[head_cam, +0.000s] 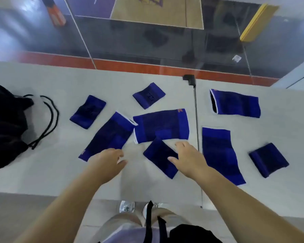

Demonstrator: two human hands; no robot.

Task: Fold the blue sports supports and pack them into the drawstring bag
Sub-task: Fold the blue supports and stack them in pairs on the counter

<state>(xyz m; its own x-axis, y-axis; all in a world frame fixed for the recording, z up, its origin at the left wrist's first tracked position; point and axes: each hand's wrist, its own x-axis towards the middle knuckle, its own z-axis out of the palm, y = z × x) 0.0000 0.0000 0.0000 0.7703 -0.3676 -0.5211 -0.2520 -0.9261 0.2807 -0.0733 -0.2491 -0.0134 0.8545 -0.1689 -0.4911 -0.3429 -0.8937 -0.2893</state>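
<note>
Both hands are reaching out over the white table (42, 172), apart from each other and gripping nothing. The left hand (107, 159) is hovering with loosely spread fingers just at the near end of a long blue support (109, 135) that is lying slantwise, probably so that it can take that end for a fold. The right hand (188, 157) is lying with straight fingers at the right edge of a small blue support (161, 157); whether its thumb is actually touching the cloth or only passing over it is hard to tell through the blur. Just beyond both hands a wide support (161, 126) is lying flat, its near edge overlapping the small one's far corner. Further out from the left hand, two small wrist-sized supports (88, 111) (148, 95) are resting apart from the rest. To the right of the right hand, a long support (219, 153) is stretching toward the table's near edge, another wide one (235, 103) is lying beyond it with its open white-edged mouth facing left, and a last small one (268, 159) is sitting furthest right. All appear unfolded and spread singly, presumably so each can be picked out in turn. The black drawstring bag (5, 123) is slumping far to the left of the left hand, its cords (49, 118) looping on the table, nothing visibly packed yet.
</note>
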